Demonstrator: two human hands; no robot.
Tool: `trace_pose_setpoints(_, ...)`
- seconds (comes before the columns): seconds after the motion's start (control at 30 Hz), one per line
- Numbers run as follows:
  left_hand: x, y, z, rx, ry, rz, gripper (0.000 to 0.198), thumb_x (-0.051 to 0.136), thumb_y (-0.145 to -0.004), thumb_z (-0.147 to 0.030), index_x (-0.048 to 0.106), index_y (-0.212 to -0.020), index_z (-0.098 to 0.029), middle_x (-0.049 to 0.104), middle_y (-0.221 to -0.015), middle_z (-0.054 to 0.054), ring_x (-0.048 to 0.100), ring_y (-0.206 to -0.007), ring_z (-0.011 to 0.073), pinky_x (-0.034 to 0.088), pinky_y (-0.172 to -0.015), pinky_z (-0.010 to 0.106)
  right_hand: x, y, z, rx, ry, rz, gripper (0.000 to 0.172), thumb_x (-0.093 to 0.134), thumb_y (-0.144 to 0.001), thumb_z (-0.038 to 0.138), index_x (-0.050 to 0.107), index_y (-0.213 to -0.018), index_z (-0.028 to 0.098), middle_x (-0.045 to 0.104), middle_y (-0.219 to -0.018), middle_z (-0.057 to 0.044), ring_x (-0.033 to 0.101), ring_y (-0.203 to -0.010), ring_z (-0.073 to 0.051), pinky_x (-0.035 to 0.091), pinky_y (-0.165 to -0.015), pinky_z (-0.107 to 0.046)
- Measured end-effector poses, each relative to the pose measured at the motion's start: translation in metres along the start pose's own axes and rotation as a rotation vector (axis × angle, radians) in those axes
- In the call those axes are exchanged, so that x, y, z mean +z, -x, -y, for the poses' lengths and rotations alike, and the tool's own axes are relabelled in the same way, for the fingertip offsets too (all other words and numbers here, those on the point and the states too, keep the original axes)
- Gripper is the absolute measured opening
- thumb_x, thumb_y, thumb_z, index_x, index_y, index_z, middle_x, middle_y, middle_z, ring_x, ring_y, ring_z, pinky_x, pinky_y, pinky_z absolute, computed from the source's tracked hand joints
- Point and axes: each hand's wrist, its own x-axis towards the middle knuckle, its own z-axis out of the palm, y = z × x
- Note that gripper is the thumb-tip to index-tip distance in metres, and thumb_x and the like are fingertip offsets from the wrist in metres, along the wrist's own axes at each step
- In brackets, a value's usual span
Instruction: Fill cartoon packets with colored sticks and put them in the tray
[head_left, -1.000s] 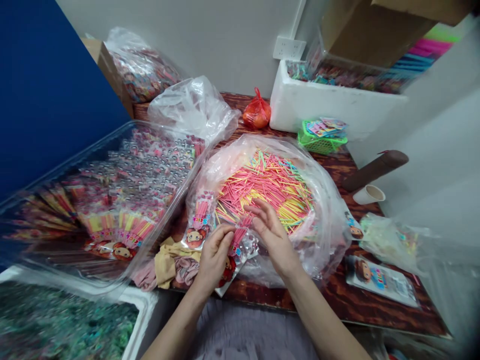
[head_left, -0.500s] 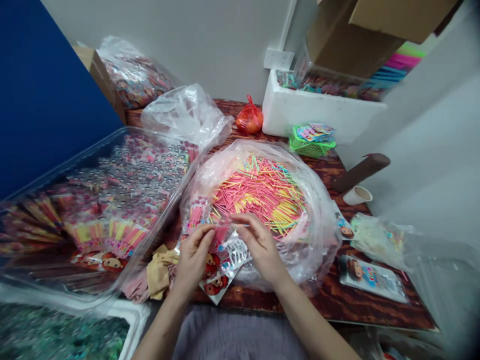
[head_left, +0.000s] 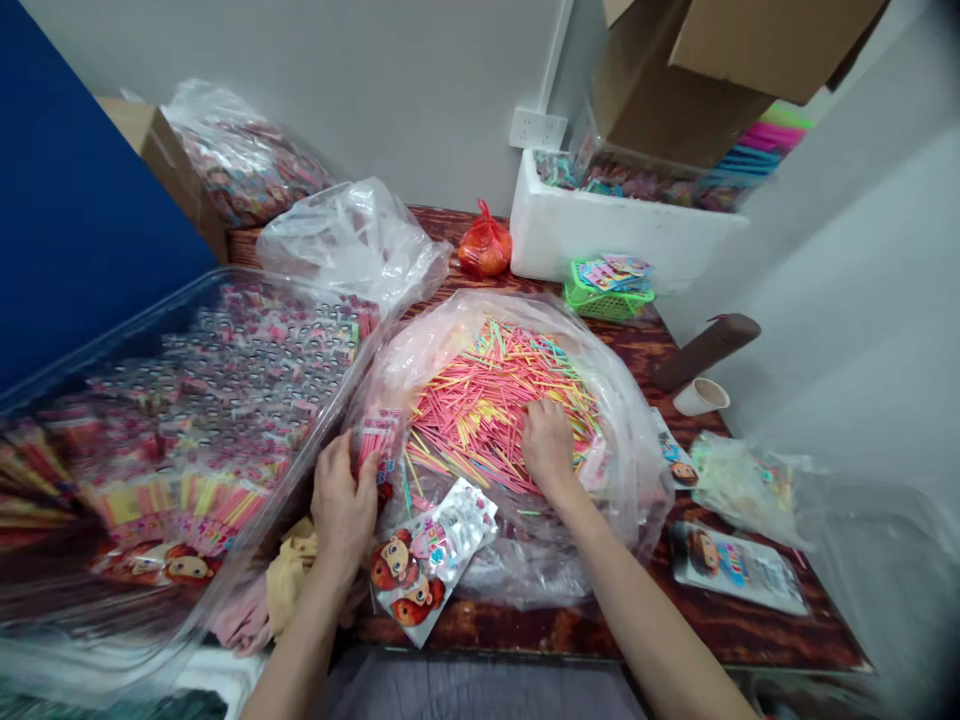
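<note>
My left hand (head_left: 343, 503) is closed on a filled packet of pink sticks (head_left: 373, 446) and holds it beside the clear bin (head_left: 150, 330) at the left. My right hand (head_left: 548, 447) reaches into the big plastic bag (head_left: 637, 440) and rests, fingers curled, on the heap of pink, yellow and green sticks (head_left: 487, 395). What its fingers hold is hidden. A stack of empty cartoon-printed packets (head_left: 427, 555) lies on the table edge between my arms.
The clear bin holds several filled packets. Behind stand a crumpled clear bag (head_left: 352, 240), a red bag (head_left: 484, 248), a white foam box (head_left: 600, 225) and a green basket (head_left: 604, 290). A brown tube (head_left: 705, 350), a paper cup (head_left: 700, 396) and more packets (head_left: 739, 570) lie to the right.
My hands parted: the left carried the filled packet left toward the bin, the right moved forward into the stick heap. The camera view drifted left.
</note>
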Motion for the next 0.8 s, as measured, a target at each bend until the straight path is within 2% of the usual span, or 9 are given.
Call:
trace_pose_setpoints(0.13, -0.004, 0.001, 0.001, -0.004, 0.021, 0.028, 0.045, 0.043, -0.092, -0.043, 0.056, -0.126, -0.016, 0.056, -0.127, 0.014, 0.054, -0.119, 0.0282, 0.041, -0.106, 0.042, -0.003, 0.005, 0.008, -0.016, 0.099, 0.067, 0.018, 0.044, -0.091, 0.012, 0.062, -0.095, 0.015, 0.061, -0.101, -0.014, 0.048, -0.096, -0.027, 0.034, -0.080, -0.036)
trace_pose_setpoints(0.3, -0.004, 0.002, 0.000, -0.006, 0.027, 0.030, 0.046, 0.043, -0.092, -0.044, 0.057, -0.125, -0.015, 0.057, -0.126, 0.015, 0.053, -0.119, 0.0285, 0.040, -0.106, 0.043, -0.006, 0.003, 0.015, -0.033, 0.178, 0.174, 0.021, 0.043, -0.089, 0.010, 0.062, -0.100, 0.010, 0.062, -0.102, -0.017, 0.050, -0.097, -0.029, 0.033, -0.080, -0.038)
trace_pose_setpoints(0.47, -0.003, 0.003, 0.000, -0.011, 0.027, 0.039, 0.045, 0.045, -0.091, -0.044, 0.058, -0.125, -0.017, 0.056, -0.127, 0.014, 0.053, -0.119, 0.0284, 0.041, -0.106, 0.044, -0.008, -0.007, 0.021, -0.047, 0.221, 0.200, 0.023, 0.043, -0.087, 0.008, 0.061, -0.102, 0.008, 0.063, -0.102, -0.020, 0.052, -0.095, -0.030, 0.034, -0.078, -0.038)
trace_pose_setpoints(0.63, -0.011, 0.003, 0.001, 0.016, 0.041, 0.057, 0.045, 0.047, -0.091, -0.045, 0.060, -0.122, -0.016, 0.055, -0.128, 0.014, 0.053, -0.120, 0.0290, 0.040, -0.107, 0.045, -0.010, -0.009, 0.007, -0.038, 0.185, 0.218, 0.022, 0.042, -0.088, 0.007, 0.061, -0.099, 0.010, 0.065, -0.101, -0.018, 0.056, -0.094, -0.027, 0.035, -0.076, -0.034)
trace_pose_setpoints(0.8, -0.021, 0.005, -0.003, 0.043, 0.025, 0.079, 0.045, 0.046, -0.090, -0.045, 0.062, -0.119, -0.014, 0.056, -0.129, 0.015, 0.053, -0.121, 0.0305, 0.040, -0.106, 0.047, -0.015, -0.011, -0.012, 0.138, -0.022, 0.195, 0.019, 0.039, -0.093, 0.014, 0.058, -0.094, 0.015, 0.067, -0.083, -0.010, 0.060, -0.076, -0.022, 0.034, -0.065, -0.029)
